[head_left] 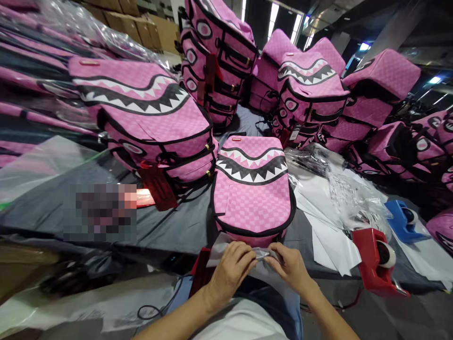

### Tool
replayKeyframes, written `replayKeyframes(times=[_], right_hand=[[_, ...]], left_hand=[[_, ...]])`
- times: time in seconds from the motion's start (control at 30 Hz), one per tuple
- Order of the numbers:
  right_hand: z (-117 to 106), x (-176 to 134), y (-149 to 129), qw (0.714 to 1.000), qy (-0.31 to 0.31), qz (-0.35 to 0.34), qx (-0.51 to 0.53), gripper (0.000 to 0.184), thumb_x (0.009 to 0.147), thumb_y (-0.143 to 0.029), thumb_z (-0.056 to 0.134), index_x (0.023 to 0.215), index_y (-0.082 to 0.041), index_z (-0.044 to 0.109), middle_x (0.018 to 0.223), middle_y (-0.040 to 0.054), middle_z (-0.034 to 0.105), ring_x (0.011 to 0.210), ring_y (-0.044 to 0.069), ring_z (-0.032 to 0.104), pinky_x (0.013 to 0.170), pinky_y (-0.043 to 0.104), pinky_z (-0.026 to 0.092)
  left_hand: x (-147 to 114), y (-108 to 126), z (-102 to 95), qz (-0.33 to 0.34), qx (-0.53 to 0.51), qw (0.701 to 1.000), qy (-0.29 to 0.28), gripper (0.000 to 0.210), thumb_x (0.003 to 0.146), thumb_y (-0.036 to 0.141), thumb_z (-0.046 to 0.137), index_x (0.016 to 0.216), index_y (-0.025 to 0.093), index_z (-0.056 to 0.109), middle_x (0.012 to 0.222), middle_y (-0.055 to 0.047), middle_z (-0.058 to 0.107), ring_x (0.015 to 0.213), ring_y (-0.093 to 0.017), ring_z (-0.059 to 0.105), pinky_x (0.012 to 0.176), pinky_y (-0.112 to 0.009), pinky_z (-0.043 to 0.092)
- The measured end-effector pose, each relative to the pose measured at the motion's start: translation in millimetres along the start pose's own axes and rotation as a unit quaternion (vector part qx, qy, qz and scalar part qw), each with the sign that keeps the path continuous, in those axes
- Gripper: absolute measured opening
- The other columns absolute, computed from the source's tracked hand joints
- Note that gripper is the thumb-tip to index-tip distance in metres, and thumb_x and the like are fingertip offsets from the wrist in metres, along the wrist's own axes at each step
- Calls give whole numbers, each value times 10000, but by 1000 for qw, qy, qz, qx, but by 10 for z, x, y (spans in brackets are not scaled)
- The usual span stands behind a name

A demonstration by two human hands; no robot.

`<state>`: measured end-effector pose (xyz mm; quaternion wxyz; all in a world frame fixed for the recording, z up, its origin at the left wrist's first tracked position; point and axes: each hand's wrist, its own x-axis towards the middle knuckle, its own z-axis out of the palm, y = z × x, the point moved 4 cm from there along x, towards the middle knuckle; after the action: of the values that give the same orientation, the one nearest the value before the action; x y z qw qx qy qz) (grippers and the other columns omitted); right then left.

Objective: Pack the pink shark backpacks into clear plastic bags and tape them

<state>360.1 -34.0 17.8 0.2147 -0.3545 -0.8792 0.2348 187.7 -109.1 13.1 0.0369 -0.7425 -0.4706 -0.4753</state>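
My left hand [233, 265] and my right hand [289, 267] are both closed on a translucent plastic bag [262, 255], pinching its edge between them close to my body. Just beyond my fingers lies a pink checkered backpack [253, 203] with a black-and-white shark-teeth print, its bottom end toward me. Part of the plastic hangs down over my lap. A dark red tag [201, 271] shows beside my left hand, partly covered.
On the left stands a stack of pink backpacks [155, 127] with a red hang tag [159, 186]. More backpacks [311, 89] are piled behind. A red tape dispenser [370, 262], a blue tape dispenser [399, 219], white paper sheets [329, 245] and crumpled clear plastic [354, 198] lie on the right.
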Motion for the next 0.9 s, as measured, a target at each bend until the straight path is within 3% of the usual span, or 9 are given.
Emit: replayKeyframes(times=[0.1, 0.2, 0.3, 0.4, 0.57, 0.73, 0.9], right_hand=[[-15, -59, 15, 999, 6, 23, 36, 292, 969, -466, 567, 1022, -194, 663, 645, -32, 553, 523, 103, 438, 540, 225, 336], [-92, -219, 199, 987, 37, 119, 103, 427, 827, -536, 729, 1096, -213, 651, 633, -53, 517, 547, 112, 441, 541, 226, 339], [-156, -405, 447, 949, 73, 231, 199, 429, 751, -599, 757, 829, -203, 612, 615, -53, 474, 564, 115, 427, 536, 224, 342], [-135, -464, 577, 916, 97, 273, 279, 468, 767, -627, 717, 720, -206, 520, 658, -37, 482, 608, 121, 446, 578, 229, 380], [-47, -371, 604, 897, 224, 249, 290, 438, 842, -642, 628, 829, -223, 502, 686, -56, 434, 589, 111, 397, 566, 221, 377], [24, -289, 624, 929, 306, 165, 126, 350, 966, -548, 510, 856, -218, 546, 649, -56, 451, 547, 111, 398, 531, 226, 372], [119, 22, 739, 935, 348, 71, 22, 478, 968, -642, 440, 787, -219, 567, 639, -18, 541, 548, 132, 483, 546, 252, 409]], left_hand=[[-10, -153, 68, 8, -18, 1000, 12, 120, 1001, 211, 513, 984, 192, 630, 837, -25, 675, 823, -157, 618, 793, -302, 508], [-31, -202, 31, 15, -29, 999, 11, 123, 998, 198, 517, 998, 198, 641, 852, -26, 677, 847, -158, 620, 812, -307, 507], [-50, -199, -19, 18, -53, 998, 11, 134, 985, 157, 527, 1027, 193, 649, 876, -34, 678, 859, -155, 620, 815, -297, 511], [-72, -212, -39, 22, -80, 996, 12, 187, 960, 105, 546, 1077, 205, 653, 897, -31, 685, 878, -153, 627, 804, -288, 518], [-139, -247, -8, 44, -84, 995, -10, 252, 959, 62, 533, 1149, 187, 642, 931, -40, 690, 888, -141, 642, 842, -289, 529], [-226, -313, 28, 29, -94, 995, -21, 329, 974, 91, 529, 1274, 211, 594, 975, -40, 700, 898, -136, 678, 825, -245, 564], [-264, -366, 61, -7, -91, 995, -52, 248, 996, 194, 528, 1212, 229, 644, 1080, -60, 693, 971, -149, 701, 842, -231, 583]])
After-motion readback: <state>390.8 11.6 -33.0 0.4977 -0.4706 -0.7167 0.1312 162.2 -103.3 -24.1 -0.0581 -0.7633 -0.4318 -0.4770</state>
